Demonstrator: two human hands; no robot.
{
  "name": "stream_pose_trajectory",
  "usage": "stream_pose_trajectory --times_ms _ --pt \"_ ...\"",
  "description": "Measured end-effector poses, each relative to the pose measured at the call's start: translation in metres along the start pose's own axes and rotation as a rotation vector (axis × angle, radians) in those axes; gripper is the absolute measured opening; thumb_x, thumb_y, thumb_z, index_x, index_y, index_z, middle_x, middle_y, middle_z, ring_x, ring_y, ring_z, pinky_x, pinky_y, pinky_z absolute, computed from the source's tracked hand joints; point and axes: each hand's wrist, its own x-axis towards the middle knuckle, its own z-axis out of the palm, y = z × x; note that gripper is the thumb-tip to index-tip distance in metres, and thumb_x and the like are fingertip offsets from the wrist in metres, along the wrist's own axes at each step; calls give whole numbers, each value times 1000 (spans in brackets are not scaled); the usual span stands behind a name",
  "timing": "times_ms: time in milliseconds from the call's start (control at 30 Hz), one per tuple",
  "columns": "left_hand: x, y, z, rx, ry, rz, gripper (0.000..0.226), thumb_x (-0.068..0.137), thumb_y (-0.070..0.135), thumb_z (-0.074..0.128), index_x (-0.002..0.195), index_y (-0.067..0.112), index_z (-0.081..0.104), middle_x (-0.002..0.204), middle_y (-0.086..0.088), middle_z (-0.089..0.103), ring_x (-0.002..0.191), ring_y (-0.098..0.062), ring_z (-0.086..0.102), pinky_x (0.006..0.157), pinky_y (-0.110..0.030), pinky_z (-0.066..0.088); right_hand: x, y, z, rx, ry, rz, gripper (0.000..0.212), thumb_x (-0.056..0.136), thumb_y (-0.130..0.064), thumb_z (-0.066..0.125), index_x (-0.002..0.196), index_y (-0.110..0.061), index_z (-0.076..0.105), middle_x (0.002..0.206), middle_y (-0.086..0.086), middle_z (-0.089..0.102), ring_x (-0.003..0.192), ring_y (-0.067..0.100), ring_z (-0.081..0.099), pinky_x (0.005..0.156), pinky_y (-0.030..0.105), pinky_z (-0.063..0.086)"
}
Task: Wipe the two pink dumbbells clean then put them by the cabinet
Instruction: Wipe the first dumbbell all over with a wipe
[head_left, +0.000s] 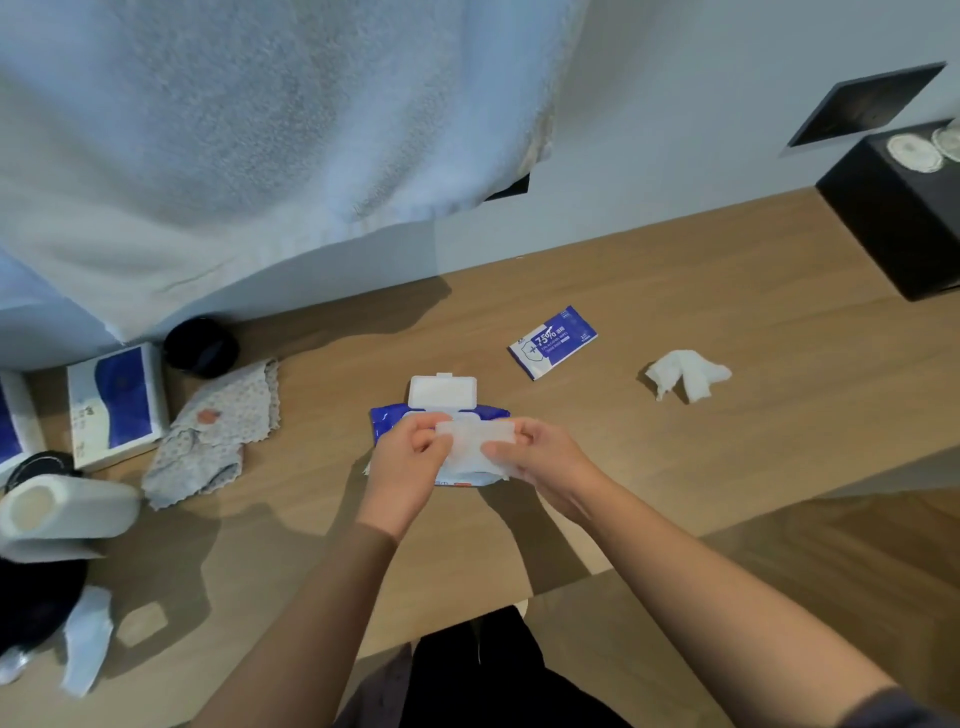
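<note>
The fingers of the left hand (410, 460) are curled and pinch the left edge of a wet wipe (475, 441), and the fingers of the right hand (548, 462) are curled and pinch its right edge, so the sheet is held spread between the two hands. The wipe is thin, white and half see-through, a wide folded rectangle with a slightly rumpled lower edge. It is held just above a blue wipes pack (385, 423), whose white flip lid (442, 391) stands open at the far side. The pack lies flat on a wooden table (727, 467), partly hidden under the hands. Beyond it to the right lies a small blue and white sachet of alcohol wipes (552, 342) printed with 75%, and further right, well apart, a crumpled white wipe (685, 376). To the left of the pack lies a patterned cloth (218, 431) with a scalloped edge, beside a blue and white box (117, 405) and a black round container (201, 347). A paper towel roll (62, 512) lies on its side at the left edge. A white towel (260, 130) hangs over the far side, and a black box (893, 218) stands at the far right.
</note>
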Motion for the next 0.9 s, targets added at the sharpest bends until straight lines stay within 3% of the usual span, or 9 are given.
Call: stream_pose_trajectory --times_ms 67,167,333,400,500,633,733,833,900 --pt "-6 -2 3 -20 -6 -25 16 94 8 58 101 16 69 94 1 71 82 -11 63 69 -18 49 -4 4 0 58 -21 75 24 88 1 69 111 -3 64 105 12 70 92 22 69 85 31 58" --pt "-16 -3 9 33 -39 -42 15 96 15 56 97 9 69 90 2 68 81 -13 58 78 -31 47 -20 13 -1 79 -6 74 24 92 0 65 116 0 61 102 10 69 89 18 67 77 26 58" --pt "-33 7 26 271 -91 121 30 101 25 48 73 15 50 71 4 53 68 -14 46 56 -27 33 -53 33 6 33 187 -30 20 95 -5 59 114 -1 62 103 13 65 91 23 62 78 34 53" --pt "-40 5 27 318 -125 213 27 102 25 46 80 13 53 76 0 57 74 -19 51 62 -34 36 -68 45 15 51 295 -49 23 96 -9 58 116 1 62 101 14 65 89 24 61 75 35 51" --pt "-52 -6 25 398 -243 379 22 103 23 44 93 8 58 83 -5 61 80 -25 54 68 -39 41 -97 71 33 123 505 -90 18 97 -15 60 111 -5 64 98 10 68 82 19 64 62 24 50" --pt "-78 -21 24 555 -422 553 19 104 26 44 90 17 55 83 -3 59 81 -24 58 65 -39 44 -142 108 55 260 681 -113 9 98 -18 59 99 -12 66 100 10 68 86 18 65 65 25 53" --pt "-108 -35 30 640 -573 673 19 104 31 45 92 19 55 84 -3 61 81 -25 60 70 -45 52 -179 136 65 282 829 -107 23 102 -29 50 91 -14 64 94 6 63 85 16 62 61 22 53" --pt "-146 -49 46 679 -717 788 20 103 36 45 92 22 55 79 7 59 75 -14 60 67 -44 55 -216 167 74 268 1053 -129 35 104 -32 44 79 -15 60 78 5 58 66 11 60 49 18 46" --pt "-174 -58 56 689 -810 845 21 103 38 47 91 23 54 76 10 57 73 -13 60 64 -42 55 -242 189 80 211 1257 -119 42 104 -29 45 63 -21 47 65 0 51 51 3 51 46 11 35"
